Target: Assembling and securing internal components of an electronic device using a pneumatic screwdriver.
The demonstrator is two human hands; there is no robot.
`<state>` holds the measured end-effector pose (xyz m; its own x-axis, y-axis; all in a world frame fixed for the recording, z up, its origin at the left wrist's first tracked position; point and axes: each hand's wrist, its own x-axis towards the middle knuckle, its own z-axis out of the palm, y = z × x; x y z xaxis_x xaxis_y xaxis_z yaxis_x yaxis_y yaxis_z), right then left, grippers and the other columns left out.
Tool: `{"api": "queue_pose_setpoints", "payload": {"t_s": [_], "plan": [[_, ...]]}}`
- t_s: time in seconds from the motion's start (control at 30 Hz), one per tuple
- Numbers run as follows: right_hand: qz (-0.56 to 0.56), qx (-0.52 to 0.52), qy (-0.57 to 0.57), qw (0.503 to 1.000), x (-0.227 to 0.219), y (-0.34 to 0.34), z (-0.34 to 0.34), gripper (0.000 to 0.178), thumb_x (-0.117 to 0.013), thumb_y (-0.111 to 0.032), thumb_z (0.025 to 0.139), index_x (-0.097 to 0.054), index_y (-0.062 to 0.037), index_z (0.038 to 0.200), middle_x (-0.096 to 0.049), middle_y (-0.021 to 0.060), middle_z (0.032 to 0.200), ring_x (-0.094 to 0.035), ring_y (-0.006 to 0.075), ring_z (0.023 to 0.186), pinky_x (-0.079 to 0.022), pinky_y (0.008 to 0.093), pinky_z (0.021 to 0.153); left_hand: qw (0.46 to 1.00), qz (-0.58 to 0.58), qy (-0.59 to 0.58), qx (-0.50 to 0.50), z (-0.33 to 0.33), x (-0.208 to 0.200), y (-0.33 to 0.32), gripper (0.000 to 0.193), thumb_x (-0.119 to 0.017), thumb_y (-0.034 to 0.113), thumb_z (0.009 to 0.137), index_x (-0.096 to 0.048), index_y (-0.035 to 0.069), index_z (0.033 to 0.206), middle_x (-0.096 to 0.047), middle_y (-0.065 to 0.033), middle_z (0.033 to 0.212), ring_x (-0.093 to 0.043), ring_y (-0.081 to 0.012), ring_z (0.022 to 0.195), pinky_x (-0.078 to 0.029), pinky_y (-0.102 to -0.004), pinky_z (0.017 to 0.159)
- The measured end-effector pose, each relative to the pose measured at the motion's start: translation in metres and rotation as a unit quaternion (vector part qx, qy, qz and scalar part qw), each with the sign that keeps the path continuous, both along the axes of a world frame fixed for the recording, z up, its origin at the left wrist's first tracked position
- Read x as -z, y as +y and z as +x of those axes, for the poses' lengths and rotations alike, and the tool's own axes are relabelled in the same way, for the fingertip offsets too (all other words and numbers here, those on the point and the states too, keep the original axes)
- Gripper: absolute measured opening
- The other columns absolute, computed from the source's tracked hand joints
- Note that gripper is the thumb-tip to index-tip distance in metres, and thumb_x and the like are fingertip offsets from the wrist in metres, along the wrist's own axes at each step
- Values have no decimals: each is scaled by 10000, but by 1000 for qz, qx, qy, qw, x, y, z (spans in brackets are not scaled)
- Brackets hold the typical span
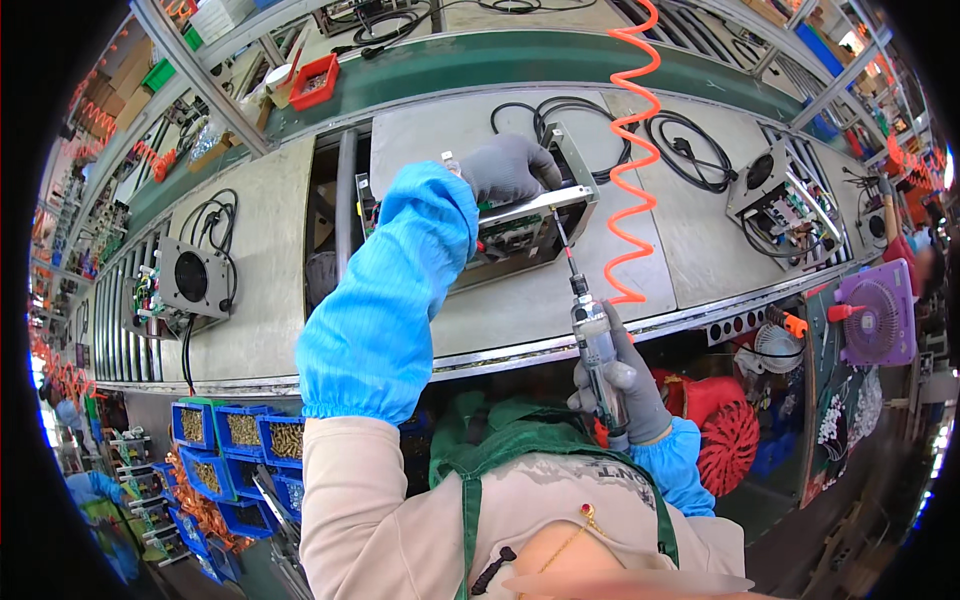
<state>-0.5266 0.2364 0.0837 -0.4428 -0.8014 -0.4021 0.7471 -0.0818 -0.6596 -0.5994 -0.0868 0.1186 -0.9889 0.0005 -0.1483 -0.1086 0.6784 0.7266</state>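
Note:
My left hand [508, 168], in a grey glove and blue sleeve, reaches across an open metal chassis [575, 165] with circuit boards inside. Its fingers curl over the chassis behind a pale metal bar [545, 203], gripping it; the fingertips are partly hidden. Held from below in my right hand [640, 390], also grey-gloved, is a pneumatic screwdriver [594, 345]. The long thin bit slants up and left, with its tip at or very near the right end of the bar. My left sleeve covers part of the chassis's left side.
An orange coiled hose [632, 190] hangs right of the chassis. Similar units with fans stand left [192, 275] and right [765, 185] on the bench, with black cables [690, 150]. Blue bins [243, 430] of small parts sit below left; a purple fan [877, 313] stands right.

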Motion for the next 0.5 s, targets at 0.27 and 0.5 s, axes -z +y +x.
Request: {"api": "queue_pose_setpoints", "payload": {"t_s": [0.27, 0.5], "plan": [[-8, 18, 3, 1000, -2, -2, 5, 981, -728, -273, 728, -121, -260, 1499, -578, 123, 846, -633, 199, 616, -602, 384, 640, 999, 49, 12, 6, 10, -7, 1, 317, -699, 114, 715, -701, 33, 1022, -709, -97, 910, -657, -167, 835, -508, -286, 785], [0, 8, 17, 1000, -5, 0, 5, 959, -700, -297, 755, -100, -266, 1501, -577, 127, 857, -621, 188, 598, -586, 357, 601, 973, -157, 166, -27, 40, 4, 34, 358, -643, 103, 728, -675, 70, 1084, -690, -136, 979, -670, -263, 880, -517, -318, 833]]}}
